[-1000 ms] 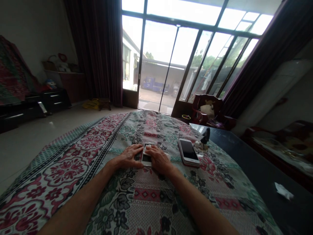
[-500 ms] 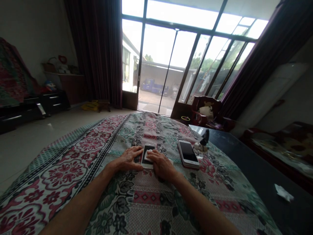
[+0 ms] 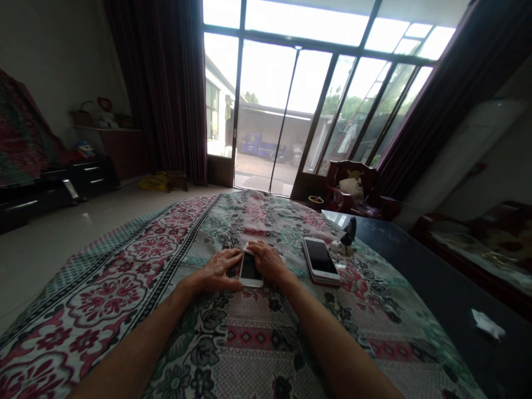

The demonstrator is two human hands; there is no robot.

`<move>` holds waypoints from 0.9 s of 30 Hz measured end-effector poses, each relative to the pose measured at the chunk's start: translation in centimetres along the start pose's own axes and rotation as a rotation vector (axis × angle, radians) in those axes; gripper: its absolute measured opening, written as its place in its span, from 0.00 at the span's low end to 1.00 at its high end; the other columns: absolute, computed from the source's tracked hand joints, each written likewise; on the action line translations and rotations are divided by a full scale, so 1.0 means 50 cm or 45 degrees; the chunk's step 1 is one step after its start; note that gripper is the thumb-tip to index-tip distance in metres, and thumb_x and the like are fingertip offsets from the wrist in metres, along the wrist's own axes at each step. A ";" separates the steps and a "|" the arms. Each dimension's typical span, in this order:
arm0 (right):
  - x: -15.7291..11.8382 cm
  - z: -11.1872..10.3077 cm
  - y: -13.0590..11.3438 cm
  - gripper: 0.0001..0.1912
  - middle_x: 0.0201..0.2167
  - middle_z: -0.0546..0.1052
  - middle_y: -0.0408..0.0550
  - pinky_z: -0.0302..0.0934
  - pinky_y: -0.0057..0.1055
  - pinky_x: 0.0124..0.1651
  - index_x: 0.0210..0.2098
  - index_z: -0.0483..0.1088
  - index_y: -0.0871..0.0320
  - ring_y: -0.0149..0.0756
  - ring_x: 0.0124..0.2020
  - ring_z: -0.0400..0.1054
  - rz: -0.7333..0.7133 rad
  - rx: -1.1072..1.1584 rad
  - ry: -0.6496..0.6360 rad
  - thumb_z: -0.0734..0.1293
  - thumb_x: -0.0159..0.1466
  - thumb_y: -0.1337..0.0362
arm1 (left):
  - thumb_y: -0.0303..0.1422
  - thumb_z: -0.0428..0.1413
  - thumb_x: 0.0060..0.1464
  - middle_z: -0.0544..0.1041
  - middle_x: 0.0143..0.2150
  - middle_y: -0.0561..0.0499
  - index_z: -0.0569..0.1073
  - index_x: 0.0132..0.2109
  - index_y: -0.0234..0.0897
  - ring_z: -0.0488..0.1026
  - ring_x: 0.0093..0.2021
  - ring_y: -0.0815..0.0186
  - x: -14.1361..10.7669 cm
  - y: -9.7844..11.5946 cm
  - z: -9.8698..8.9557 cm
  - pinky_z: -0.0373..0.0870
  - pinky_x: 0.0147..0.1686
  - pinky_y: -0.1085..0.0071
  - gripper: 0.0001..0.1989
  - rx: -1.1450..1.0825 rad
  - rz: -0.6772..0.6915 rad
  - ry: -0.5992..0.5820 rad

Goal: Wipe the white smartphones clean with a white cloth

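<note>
Resting close together, the left fingers (image 3: 226, 265) lie side by side with their tips against the phone's left edge, while the right fingers (image 3: 257, 250) bunch together over its top end, on a small white piece (image 3: 248, 249) whose nature is hard to tell. Whether either set is clamped or only resting cannot be told from this view. Between them, a white smartphone (image 3: 250, 271) lies flat with its dark screen up, its near end left uncovered. The left hand (image 3: 213, 272) and right hand (image 3: 269, 264) flank it so closely that they appear placed to steady it on the soft surface, with the bent wrists keeping the fingers low. Both forearms stretch back toward the wearer, bracing the hands from either side. The phone sits on a floral patterned tablecloth (image 3: 178, 332) covering a round table, a likely choice for a padded surface. Just to the right lies a second smartphone (image 3: 320, 262) with a pinkish rim, set apart from the hands, and beyond it stands a small black bird figurine (image 3: 348, 231). Further right, a crumpled white paper (image 3: 488, 324) lies on a dark tabletop (image 3: 419, 277).
</note>
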State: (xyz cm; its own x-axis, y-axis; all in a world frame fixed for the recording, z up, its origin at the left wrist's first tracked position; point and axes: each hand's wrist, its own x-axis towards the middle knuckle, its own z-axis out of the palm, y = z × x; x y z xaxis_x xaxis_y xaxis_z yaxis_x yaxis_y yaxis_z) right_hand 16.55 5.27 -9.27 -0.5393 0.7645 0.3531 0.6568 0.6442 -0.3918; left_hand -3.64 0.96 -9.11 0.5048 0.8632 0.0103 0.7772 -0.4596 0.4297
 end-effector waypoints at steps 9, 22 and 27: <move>-0.010 0.012 0.010 0.21 0.53 0.74 0.48 0.56 0.32 0.61 0.48 0.74 0.56 0.35 0.56 0.65 0.185 0.046 0.151 0.57 0.62 0.75 | 0.48 0.61 0.46 0.53 0.70 0.43 0.56 0.67 0.41 0.47 0.69 0.49 0.003 -0.007 0.007 0.45 0.66 0.56 0.44 -0.026 -0.020 0.015; -0.115 -0.027 -0.036 0.24 0.60 0.67 0.48 0.50 0.37 0.66 0.54 0.70 0.57 0.38 0.64 0.56 0.026 -0.057 -0.027 0.56 0.63 0.75 | 0.51 0.60 0.46 0.54 0.70 0.45 0.57 0.67 0.42 0.48 0.68 0.48 0.003 -0.008 0.007 0.46 0.65 0.56 0.44 -0.005 0.006 0.027; -0.170 -0.039 -0.075 0.25 0.62 0.66 0.47 0.49 0.39 0.66 0.56 0.68 0.57 0.39 0.65 0.53 -0.063 -0.081 -0.092 0.57 0.61 0.75 | 0.51 0.60 0.47 0.53 0.70 0.44 0.57 0.67 0.41 0.48 0.69 0.50 0.003 -0.010 0.008 0.46 0.65 0.56 0.44 0.001 0.022 0.030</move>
State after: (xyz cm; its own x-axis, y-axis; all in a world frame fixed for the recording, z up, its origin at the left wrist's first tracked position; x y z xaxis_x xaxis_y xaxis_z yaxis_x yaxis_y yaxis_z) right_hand 19.71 -3.69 -9.16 -0.6068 0.7328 0.3078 0.6595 0.6804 -0.3196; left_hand -3.80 1.26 -9.66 0.5090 0.8599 0.0392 0.7688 -0.4746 0.4287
